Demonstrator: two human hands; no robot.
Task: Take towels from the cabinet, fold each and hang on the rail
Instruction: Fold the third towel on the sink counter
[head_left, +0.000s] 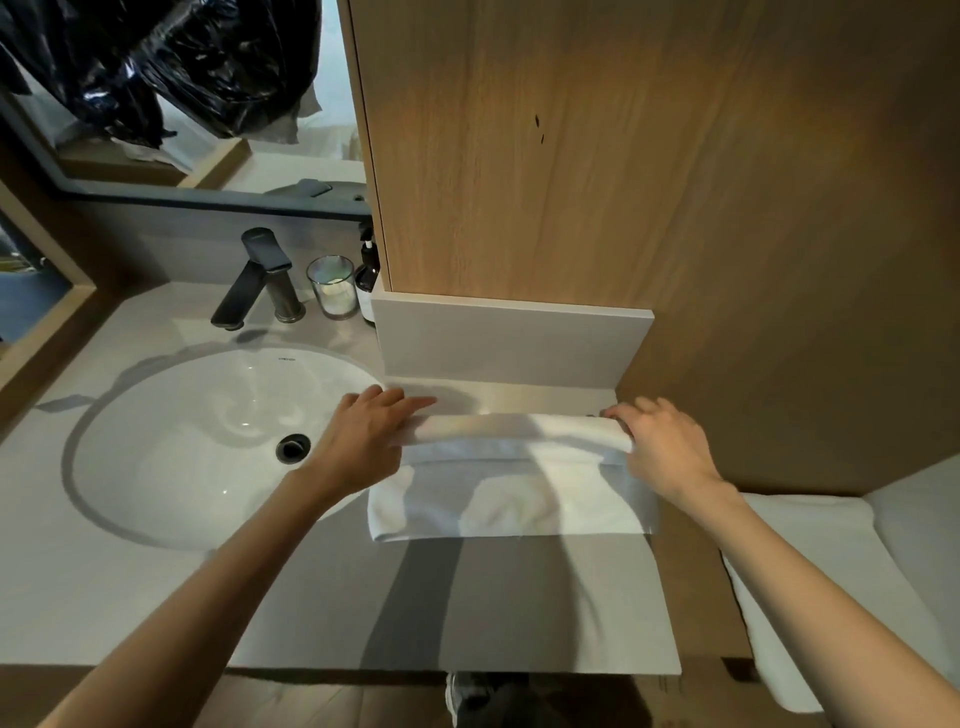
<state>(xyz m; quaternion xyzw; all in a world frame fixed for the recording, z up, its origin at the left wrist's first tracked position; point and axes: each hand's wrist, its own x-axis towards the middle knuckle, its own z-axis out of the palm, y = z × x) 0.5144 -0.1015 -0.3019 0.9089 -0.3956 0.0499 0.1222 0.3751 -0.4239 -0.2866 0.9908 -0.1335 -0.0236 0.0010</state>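
Left hand (363, 441) and right hand (667, 447) pinch folded far edge of towel (509, 501).

Towel (511, 499): white cloth, soft nap, matt.
Counter (467, 597): smooth grey stone-look slab, matt.
Basin (171, 452), left: white ceramic, glossy, with bright highlights.
Drain (293, 448): dark metal ring.
Tap (257, 280), far left: dark metal, satin finish.
Tumbler (332, 286): clear glass, smooth.
Bottle (368, 275): dark and glossy; material cannot be told.
Cabinet (571, 156), far: pale wood grain, matt, two small dark marks.
Upstand (509, 343) below it: smooth pale panel, matt.
Bags (208, 62), far left: black plastic, crinkled, shiny.
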